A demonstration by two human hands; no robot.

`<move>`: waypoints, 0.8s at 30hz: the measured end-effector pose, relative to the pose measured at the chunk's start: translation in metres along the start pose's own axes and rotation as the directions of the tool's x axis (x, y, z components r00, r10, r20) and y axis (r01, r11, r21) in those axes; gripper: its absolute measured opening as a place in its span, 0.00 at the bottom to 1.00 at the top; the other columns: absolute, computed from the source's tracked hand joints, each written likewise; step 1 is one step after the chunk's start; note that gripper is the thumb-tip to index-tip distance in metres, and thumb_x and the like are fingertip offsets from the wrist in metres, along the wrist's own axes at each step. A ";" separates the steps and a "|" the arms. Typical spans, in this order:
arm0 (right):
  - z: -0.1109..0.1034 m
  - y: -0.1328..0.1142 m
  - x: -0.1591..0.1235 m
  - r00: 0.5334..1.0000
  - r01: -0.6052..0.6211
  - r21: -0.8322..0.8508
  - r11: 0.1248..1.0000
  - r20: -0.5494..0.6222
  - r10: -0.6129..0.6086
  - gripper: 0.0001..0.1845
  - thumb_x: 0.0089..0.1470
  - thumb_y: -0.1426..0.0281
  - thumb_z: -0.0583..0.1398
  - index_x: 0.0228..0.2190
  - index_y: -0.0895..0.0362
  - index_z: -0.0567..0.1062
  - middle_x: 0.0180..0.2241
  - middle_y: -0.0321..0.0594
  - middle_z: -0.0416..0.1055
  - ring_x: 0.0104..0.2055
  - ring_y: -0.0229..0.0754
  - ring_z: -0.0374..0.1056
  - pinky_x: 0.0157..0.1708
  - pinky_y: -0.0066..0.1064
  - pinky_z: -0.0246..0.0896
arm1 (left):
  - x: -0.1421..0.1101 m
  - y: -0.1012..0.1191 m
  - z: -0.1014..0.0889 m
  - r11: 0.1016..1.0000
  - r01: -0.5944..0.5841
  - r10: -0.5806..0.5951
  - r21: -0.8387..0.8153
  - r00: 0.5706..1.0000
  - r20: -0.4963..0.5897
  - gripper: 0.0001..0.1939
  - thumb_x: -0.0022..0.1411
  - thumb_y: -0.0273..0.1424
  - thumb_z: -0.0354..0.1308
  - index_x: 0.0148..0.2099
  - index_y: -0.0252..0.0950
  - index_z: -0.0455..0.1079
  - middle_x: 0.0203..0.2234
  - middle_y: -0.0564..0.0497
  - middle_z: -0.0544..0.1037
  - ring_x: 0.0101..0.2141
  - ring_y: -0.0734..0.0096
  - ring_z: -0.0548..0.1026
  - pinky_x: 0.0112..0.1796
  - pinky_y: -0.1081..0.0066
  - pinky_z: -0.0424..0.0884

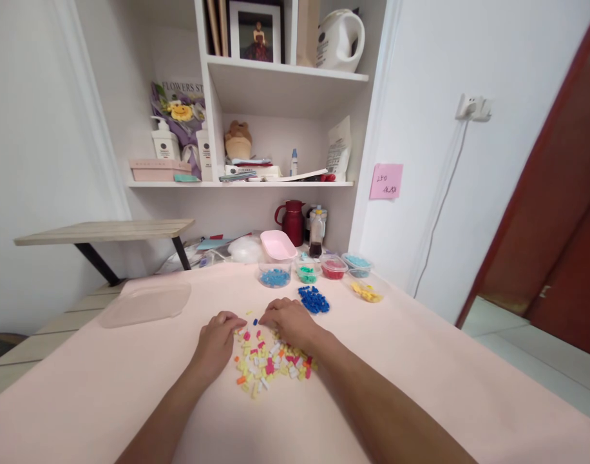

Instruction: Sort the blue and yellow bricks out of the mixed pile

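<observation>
A loose pile of small toy bricks, in yellow, white, pink and orange, lies on the pink-covered table. My left hand rests at the pile's left edge, fingers bent loosely and tips near a few bricks. Over the pile's far right side is my right hand, palm down, its fingertips pointing left. Between the two hands sits a single dark blue brick, apart from both. I see nothing held in either hand, though the undersides of the fingers are hidden. A heap of dark blue bricks lies just beyond my right hand.
Clear tubs hold blue pieces, green pieces, red pieces and light blue pieces. Yellow pieces are at the right. A pink container, red jug and bottle stand behind. A translucent lid lies left.
</observation>
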State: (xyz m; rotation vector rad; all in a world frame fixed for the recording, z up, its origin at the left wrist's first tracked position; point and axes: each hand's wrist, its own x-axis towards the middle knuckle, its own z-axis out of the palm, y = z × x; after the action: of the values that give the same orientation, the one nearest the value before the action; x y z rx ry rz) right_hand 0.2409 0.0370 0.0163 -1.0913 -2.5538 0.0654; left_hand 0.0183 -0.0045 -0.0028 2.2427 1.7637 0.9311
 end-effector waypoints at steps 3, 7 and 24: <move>-0.003 0.003 0.000 0.998 -0.055 -0.013 0.998 -0.004 0.055 0.22 0.53 0.77 0.59 0.47 0.45 0.77 0.50 0.39 0.71 0.50 0.48 0.65 0.49 0.39 0.54 | 0.000 0.001 -0.002 1.000 -0.002 0.002 -0.022 1.000 -0.004 0.23 0.58 0.19 0.45 0.42 0.45 0.78 0.43 0.51 0.76 0.45 0.66 0.73 0.49 0.63 0.67; -0.005 -0.001 -0.001 1.000 -0.021 -0.019 1.000 0.001 0.021 0.31 0.53 0.78 0.57 0.56 0.42 0.68 0.58 0.40 0.64 0.53 0.48 0.63 0.51 0.40 0.54 | 0.000 0.002 -0.002 1.000 0.000 -0.001 -0.028 1.000 -0.009 0.23 0.57 0.18 0.45 0.40 0.44 0.78 0.42 0.50 0.76 0.44 0.67 0.74 0.48 0.64 0.68; -0.011 0.020 -0.003 0.977 -0.211 -0.012 0.977 0.014 0.211 0.20 0.60 0.72 0.52 0.48 0.47 0.77 0.48 0.41 0.75 0.49 0.47 0.69 0.44 0.34 0.59 | 0.003 -0.008 0.000 0.976 0.015 -0.039 -0.217 0.993 -0.108 0.17 0.56 0.25 0.44 0.33 0.40 0.76 0.35 0.49 0.77 0.37 0.67 0.76 0.43 0.65 0.71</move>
State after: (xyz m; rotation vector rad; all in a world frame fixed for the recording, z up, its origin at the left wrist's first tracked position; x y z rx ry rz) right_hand 0.2605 0.0475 0.0224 -1.3673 -2.4443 0.1155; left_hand 0.0122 0.0003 -0.0056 2.0632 1.6416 1.2008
